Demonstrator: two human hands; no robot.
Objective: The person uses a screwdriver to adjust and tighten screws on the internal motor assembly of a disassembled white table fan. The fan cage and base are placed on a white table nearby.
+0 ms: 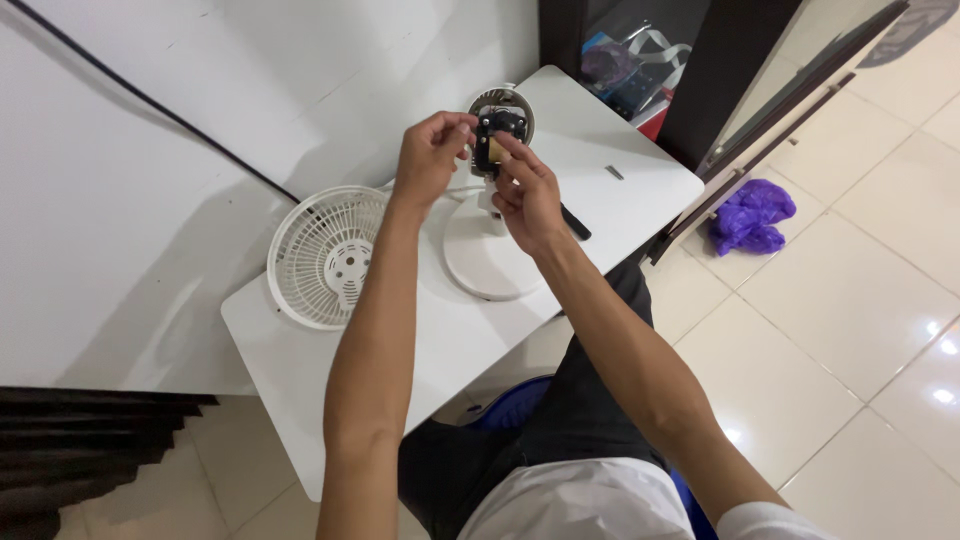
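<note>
Left hand [430,155] curled, fingertips pinched at left edge of fan motor [497,140]. Right hand [528,195] fingers bent, pinching motor's front from right. Motor held above white table [620,200], over round fan base [490,255]. White fan grille [325,255] lies left, apart.

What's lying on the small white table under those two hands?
On the white table lie a round white fan grille, a round white fan base and a dark tool handle. The hands and black fan motor cover what lies directly beneath them.
</note>
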